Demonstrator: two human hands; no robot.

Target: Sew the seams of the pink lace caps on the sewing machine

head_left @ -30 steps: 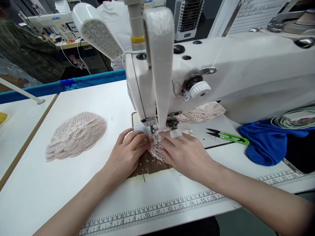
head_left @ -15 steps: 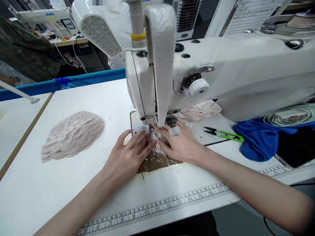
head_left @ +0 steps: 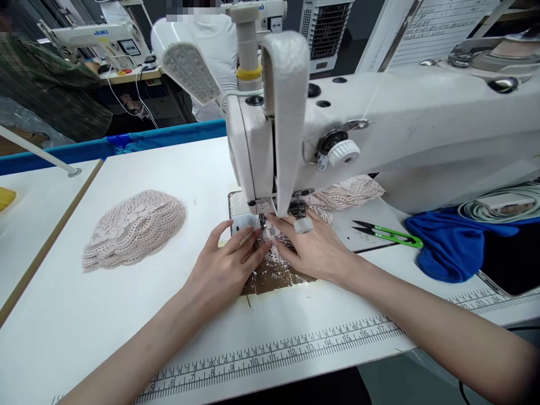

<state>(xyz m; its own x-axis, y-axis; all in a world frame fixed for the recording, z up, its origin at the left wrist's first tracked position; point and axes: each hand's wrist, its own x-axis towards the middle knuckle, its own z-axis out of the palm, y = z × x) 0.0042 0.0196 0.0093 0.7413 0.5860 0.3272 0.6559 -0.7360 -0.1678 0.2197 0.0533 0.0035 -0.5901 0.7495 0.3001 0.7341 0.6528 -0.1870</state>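
Observation:
A piece of pale pink lace (head_left: 276,254) lies under the needle area of a white sewing machine (head_left: 291,124). My left hand (head_left: 225,256) rests at its left edge with fingers spread, the fingertips near the presser foot. On the lace's right side my right hand (head_left: 314,247) lies flat, fingers stretched toward the needle and partly hidden behind the machine's parts. Behind that hand, more bunched lace (head_left: 346,191) sits under the machine arm. A stack of lace pieces (head_left: 137,230) lies on the white table to the left.
Green thread snips (head_left: 392,233) lie right of my right hand. Beyond them are a blue cloth (head_left: 449,247), a coiled pale cable (head_left: 502,203) and a dark phone (head_left: 512,259). A printed ruler (head_left: 270,360) runs along the table's front edge. Two people are at the back.
The view has shifted slightly, so everything sits a little further right. Both hands keep nearly the same place on the lace. A yellow object has come into view at the left edge.

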